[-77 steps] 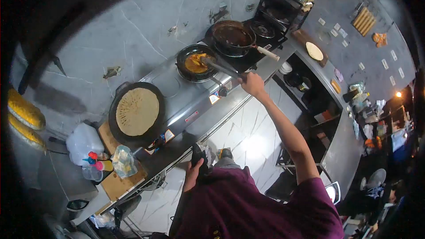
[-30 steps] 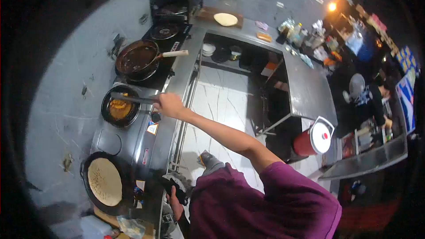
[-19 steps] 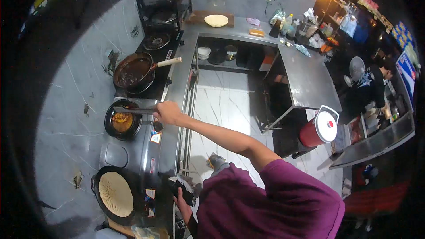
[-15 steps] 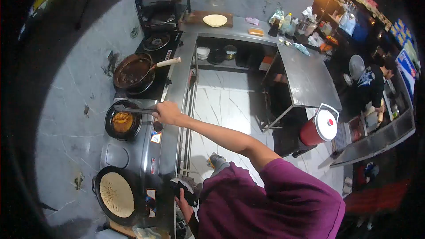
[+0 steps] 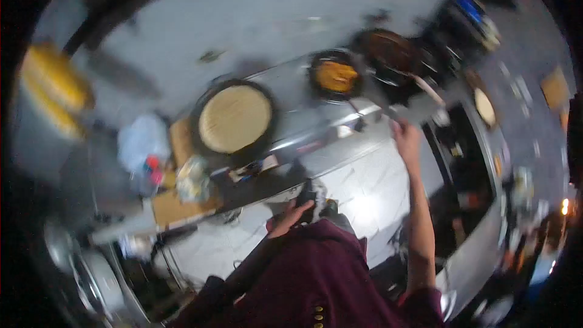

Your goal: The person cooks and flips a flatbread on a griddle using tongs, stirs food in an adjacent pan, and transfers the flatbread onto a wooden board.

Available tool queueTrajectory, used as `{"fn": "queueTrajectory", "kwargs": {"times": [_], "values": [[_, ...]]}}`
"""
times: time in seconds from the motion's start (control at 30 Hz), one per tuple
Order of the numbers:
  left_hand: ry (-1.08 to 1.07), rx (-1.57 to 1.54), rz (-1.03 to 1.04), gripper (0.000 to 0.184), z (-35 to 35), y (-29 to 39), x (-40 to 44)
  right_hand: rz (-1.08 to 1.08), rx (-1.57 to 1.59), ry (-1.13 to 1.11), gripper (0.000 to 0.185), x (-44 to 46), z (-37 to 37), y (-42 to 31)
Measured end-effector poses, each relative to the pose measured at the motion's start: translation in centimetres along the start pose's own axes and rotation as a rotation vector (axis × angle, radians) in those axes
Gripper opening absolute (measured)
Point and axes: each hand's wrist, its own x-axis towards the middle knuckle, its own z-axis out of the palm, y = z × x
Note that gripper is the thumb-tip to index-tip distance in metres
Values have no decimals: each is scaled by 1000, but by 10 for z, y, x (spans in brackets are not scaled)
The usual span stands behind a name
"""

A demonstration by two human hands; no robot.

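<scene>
Motion blurs the view. My right hand (image 5: pixel 407 140) is closed at the counter's front edge, with a blurred grey streak of tongs (image 5: pixel 396 111) at its fingers. Beyond it, a small black pan (image 5: pixel 316 88) holds orange-brown food (image 5: pixel 337 77). My left hand (image 5: pixel 291 217) is low in front of my body, its fingers around a dark object (image 5: pixel 308 192) whose kind I cannot make out. Up and left of that hand, a round pale flatbread (image 5: pixel 235 118) with dimples lies in a wide black pan (image 5: pixel 271 109).
A large brown pan (image 5: pixel 388 51) with a pale handle stands on the black stove, right of the small pan. Plastic bags (image 5: pixel 193 179) and cardboard (image 5: pixel 176 206) lie at the counter's left end. Another flatbread (image 5: pixel 484 107) rests on a board at the right.
My view has swung left and turned, so the counter now runs across it. My right hand has drawn back from the small pan, where the tongs were reaching over the food.
</scene>
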Motion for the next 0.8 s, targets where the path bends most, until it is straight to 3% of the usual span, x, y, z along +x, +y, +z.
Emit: {"fn": "queueTrajectory", "kwargs": {"times": [0.03,0.07,0.13,0.27,0.43,0.53,0.6,0.67,0.77,0.8], "values": [[-93,-112,-113,58,0,39,-19,77,41,-15,31,-1,1,-6],[-101,-54,-169,63,-5,78,-35,-66,197,56,32,-1,15,19],[-97,-35,-189,73,-6,78,-43,236,386,-231,29,-13,1,-1],[-163,-42,-167,89,-24,73,-52,181,449,-296,26,-31,11,-35],[-20,-90,-175,69,-41,88,-74,247,541,-240,23,-24,2,-47],[232,-111,-24,47,-32,-13,-40,128,601,42,22,-6,-36,-73],[175,0,-190,51,-44,25,-55,43,555,207,23,7,-56,-82],[89,-56,-176,55,-51,9,-51,-29,543,354,28,11,-60,-82],[193,155,-181,53,-50,25,-58,210,497,216,31,4,-43,-18],[121,81,-180,52,-49,37,-61,295,406,25,31,0,-36,1]]}}
